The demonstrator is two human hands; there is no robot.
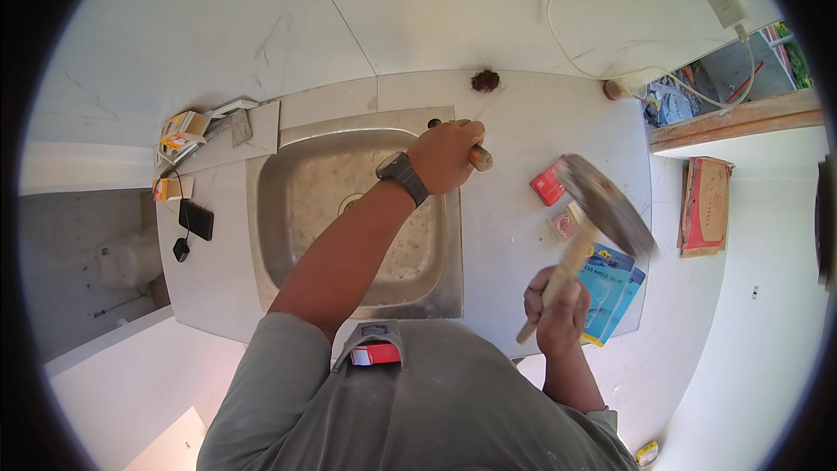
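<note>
My left hand (443, 155), with a dark watch on its wrist, is closed around a wooden-handled tool (480, 158). Only the brown butt of that handle shows; the rest is hidden by the fingers. It is over the back right corner of the steel sink (454, 235), beside a small round black spot (433, 123). My right hand (558, 310) grips a hammer (571, 266) by its pale wooden handle, off to the right of the sink. The hammer's big metal head is raised over the counter and smeared by motion.
On the white counter (510, 209) lie a red box (548, 184), blue packages (608, 279) and a dark reddish clump (485, 80). Small boxes (185, 131) and a black device with a cable (196, 220) sit left of the sink. A white cable (571, 51) hangs along the back wall.
</note>
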